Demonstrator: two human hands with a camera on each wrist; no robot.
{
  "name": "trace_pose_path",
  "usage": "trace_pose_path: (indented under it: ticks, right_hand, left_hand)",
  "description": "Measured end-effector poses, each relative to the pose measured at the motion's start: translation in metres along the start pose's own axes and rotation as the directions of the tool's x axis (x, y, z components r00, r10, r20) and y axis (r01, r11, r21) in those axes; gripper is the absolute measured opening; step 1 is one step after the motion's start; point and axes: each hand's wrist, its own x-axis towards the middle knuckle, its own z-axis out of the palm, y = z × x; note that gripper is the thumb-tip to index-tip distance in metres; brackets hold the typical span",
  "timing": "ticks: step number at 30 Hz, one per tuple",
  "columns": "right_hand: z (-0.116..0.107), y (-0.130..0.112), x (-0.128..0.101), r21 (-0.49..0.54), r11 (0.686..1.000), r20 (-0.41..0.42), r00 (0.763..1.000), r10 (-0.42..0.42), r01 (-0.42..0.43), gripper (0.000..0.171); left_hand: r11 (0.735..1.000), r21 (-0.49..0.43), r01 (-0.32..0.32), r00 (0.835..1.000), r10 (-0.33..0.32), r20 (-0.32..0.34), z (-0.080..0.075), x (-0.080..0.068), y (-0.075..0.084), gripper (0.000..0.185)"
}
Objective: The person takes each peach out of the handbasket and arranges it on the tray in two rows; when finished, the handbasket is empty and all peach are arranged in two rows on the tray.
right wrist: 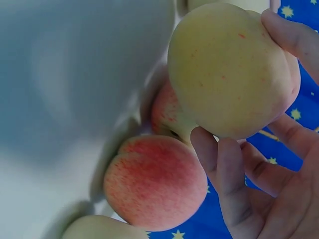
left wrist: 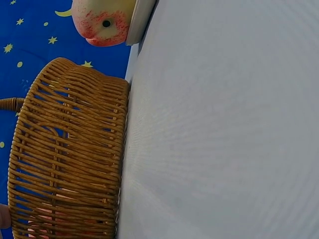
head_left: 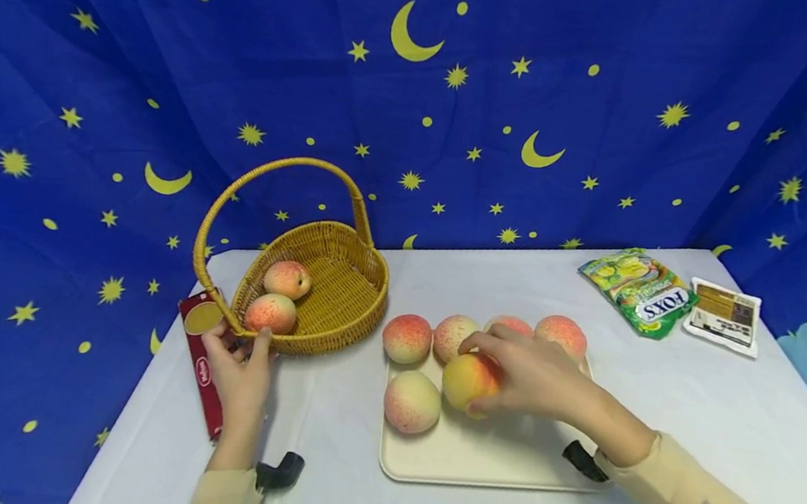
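My left hand (head_left: 239, 375) grips the front rim of a woven wicker basket (head_left: 356, 326) with a tall arched handle. Two pink-speckled peaches lie inside at its left, one behind the other. Over the cream tray (head_left: 491, 464), my right hand (head_left: 535, 377) holds a yellow peach (head_left: 465, 383) with an orange-red blush. Thumb and fingertips close round that peach (right wrist: 227, 74) in the right wrist view. Several other peaches sit on the tray, among them a red one (head_left: 407, 339) and a pale one (head_left: 412, 403). Basket slats (left wrist: 70, 159) fill the left wrist view's left side.
A dark red box (head_left: 207, 375) lies beside the basket, partly behind my left hand. At the back right are a green and yellow FOX'S bag (head_left: 643, 294) and a small flat packet (head_left: 724, 317). A blue star-and-moon curtain (head_left: 469, 84) hangs behind the white table (head_left: 334, 445).
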Motion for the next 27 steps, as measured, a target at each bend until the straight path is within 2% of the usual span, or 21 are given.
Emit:
trace_pose_path:
  ticks: [7,16,21,27]
  right_hand:
    - [0.011,-0.002,-0.002,-0.051,0.999,0.01,1.0,0.001,0.0,0.06]
    - [0.023,-0.008,-0.008,-0.108,0.994,-0.051,0.999,-0.016,0.01,0.066]
    - [0.025,-0.007,-0.01,-0.069,0.998,-0.052,0.999,-0.015,0.011,0.07]
    - [0.028,-0.001,-0.013,0.044,0.999,-0.022,1.0,-0.01,0.011,0.073]
  left_hand:
    - [1.0,-0.005,-0.001,1.0,0.001,-0.001,0.0,0.0,0.0,0.058]
    - [1.0,0.0,-0.006,1.0,0.006,-0.003,0.0,0.0,0.0,0.059]
    - [1.0,0.0,-0.009,1.0,0.009,0.0,0.0,0.0,-0.001,0.06]
    - [1.0,-0.004,0.004,1.0,-0.004,0.003,0.0,0.001,0.0,0.061]
